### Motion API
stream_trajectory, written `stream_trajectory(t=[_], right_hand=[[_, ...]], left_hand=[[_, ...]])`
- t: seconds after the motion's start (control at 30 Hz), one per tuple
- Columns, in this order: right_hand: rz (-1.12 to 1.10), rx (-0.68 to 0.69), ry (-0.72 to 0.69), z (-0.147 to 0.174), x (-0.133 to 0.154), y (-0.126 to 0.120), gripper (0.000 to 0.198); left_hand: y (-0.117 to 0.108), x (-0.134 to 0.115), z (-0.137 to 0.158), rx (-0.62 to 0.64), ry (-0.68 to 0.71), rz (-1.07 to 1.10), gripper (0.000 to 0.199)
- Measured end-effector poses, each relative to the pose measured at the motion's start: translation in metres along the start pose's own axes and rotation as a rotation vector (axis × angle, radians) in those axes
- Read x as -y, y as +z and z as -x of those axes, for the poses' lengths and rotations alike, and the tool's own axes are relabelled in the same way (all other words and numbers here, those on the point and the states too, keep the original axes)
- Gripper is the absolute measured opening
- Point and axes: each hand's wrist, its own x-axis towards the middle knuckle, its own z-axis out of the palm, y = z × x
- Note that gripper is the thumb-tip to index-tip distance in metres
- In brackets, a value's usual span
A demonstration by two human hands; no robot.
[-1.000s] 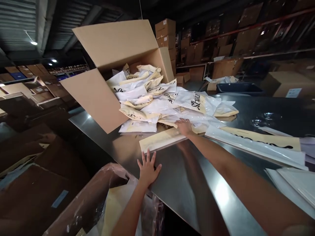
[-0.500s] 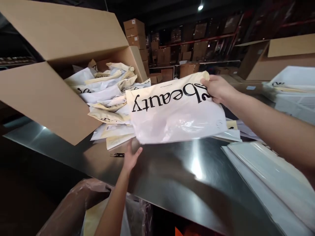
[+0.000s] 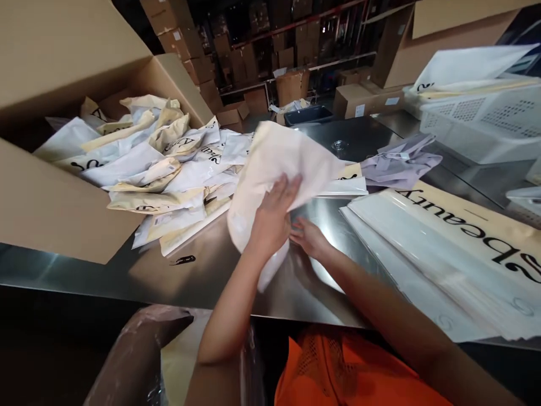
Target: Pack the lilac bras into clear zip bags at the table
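Note:
A white and cream plastic mailer bag [image 3: 270, 146] bends upright over the metal table, its blank side towards me. My left hand [image 3: 273, 217] lies against this side, fingers stretched out over the plastic; its thumb is hidden. At the bag's lower right edge is my right hand [image 3: 310, 235], fingers curled in and closed on the edge, the fingertips partly hidden. Left of the hands, several filled mailer bags [image 3: 181, 146] spill from a large open cardboard box [image 3: 54, 208]. A stack of flat mailer bags [image 3: 422, 254] with black lettering lies on the right.
A small black tool [image 3: 185, 260] lies on the metal table [image 3: 220, 276] near the front edge. Crumpled lilac bags [image 3: 399, 163] and a white perforated crate [image 3: 477, 121] stand to the right. Below the left edge is a plastic-lined bin [image 3: 139, 344].
The mailer bag has swung from a spread, lettered side to its blank, bent side. My right hand came down and inward; my left hand rose onto the bag. The view tilted down and turned right.

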Motion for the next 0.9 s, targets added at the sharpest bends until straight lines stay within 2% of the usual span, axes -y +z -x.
stream_trajectory(t=[0.07,0.13,0.17,0.2,0.23,0.3,0.37,0.4,0.47,0.53,0.6,0.7,0.9], right_hand=[[-0.160,-0.036,0.146,0.021,-0.016,-0.031,0.056],[-0.353,-0.020,0.359,0.047,-0.035,-0.064,0.048],[-0.430,0.004,0.468,0.061,-0.045,-0.078,0.043],[-0.484,0.034,0.557,0.074,-0.053,-0.088,0.044],[-0.505,0.062,0.613,0.087,-0.060,-0.094,0.051],[-0.455,0.106,0.637,0.104,-0.069,-0.097,0.058],[-0.357,0.190,0.642,0.111,-0.071,-0.091,0.044],[-0.296,0.241,0.646,0.111,-0.071,-0.086,0.037],[-0.185,0.342,0.626,0.107,-0.069,-0.074,0.034],[-0.112,0.369,0.564,0.100,-0.068,-0.063,0.032],[-0.075,0.340,0.500,0.096,-0.066,-0.052,0.032],[-0.109,0.324,0.446,0.097,-0.062,-0.045,0.036],[-0.465,0.492,0.524,0.109,-0.050,-0.054,0.053]], left_hand=[[0.012,0.012,0.007,0.405,0.085,-0.149,0.069],[0.030,0.025,0.029,0.725,0.062,-0.238,0.070],[0.039,0.030,0.043,0.818,0.029,-0.254,0.069],[0.048,0.031,0.059,0.852,-0.003,-0.246,0.069],[0.056,0.029,0.075,0.810,-0.036,-0.208,0.068],[0.068,0.013,0.106,0.528,-0.134,-0.065,0.051],[0.077,-0.012,0.132,0.211,-0.325,0.131,0.025],[0.081,-0.025,0.143,0.110,-0.471,0.255,0.021],[0.090,-0.045,0.159,0.044,-0.825,0.582,0.027],[0.099,-0.053,0.166,0.082,-1.146,0.946,0.036],[0.108,-0.051,0.164,0.150,-1.326,1.188,0.054],[0.121,-0.045,0.154,0.207,-1.364,1.273,0.064],[0.150,-0.063,0.132,0.071,-1.244,1.280,0.060]])
